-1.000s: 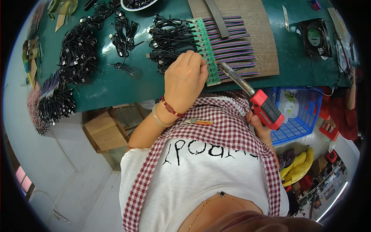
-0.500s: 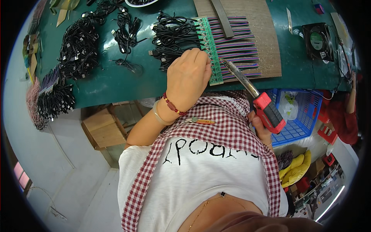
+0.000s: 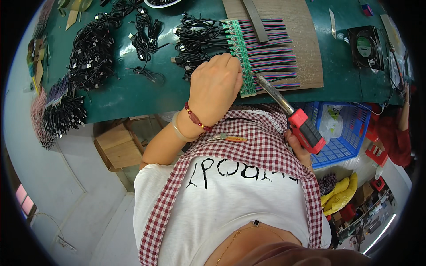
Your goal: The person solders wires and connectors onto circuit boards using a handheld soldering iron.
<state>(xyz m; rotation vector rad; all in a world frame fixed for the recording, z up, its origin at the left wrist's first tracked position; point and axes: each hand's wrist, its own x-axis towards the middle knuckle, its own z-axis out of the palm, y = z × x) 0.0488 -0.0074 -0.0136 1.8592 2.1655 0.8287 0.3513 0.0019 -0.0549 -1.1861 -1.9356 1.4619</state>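
Observation:
In my right hand [image 3: 299,148] is a red and black soldering iron [image 3: 306,131], gripped by its handle. Its metal barrel points up and left, the tip close to the right edge of a long green circuit board strip [image 3: 245,66]. My left hand [image 3: 216,83] rests over the strip's left side with fingers closed; whatever they pinch is hidden under them. Black USB cables [image 3: 195,40] run to the strip's left edge, and multicoloured ribbon wires [image 3: 273,58] fan out from its right. Under the strip lies a brown wooden board [image 3: 308,53].
A grey metal bar [image 3: 256,22] lies across the ribbon wires. Piles of black cables [image 3: 91,55] cover the green table's left. A small black fan [image 3: 364,48] stands at right. Below the table edge is a blue plastic basket [image 3: 348,148]; another person's red sleeve [image 3: 397,142] shows far right.
The soldering iron has shifted slightly left and down, its tip lower along the strip. My left hand and forearm have moved a little to the left, fingers still closed.

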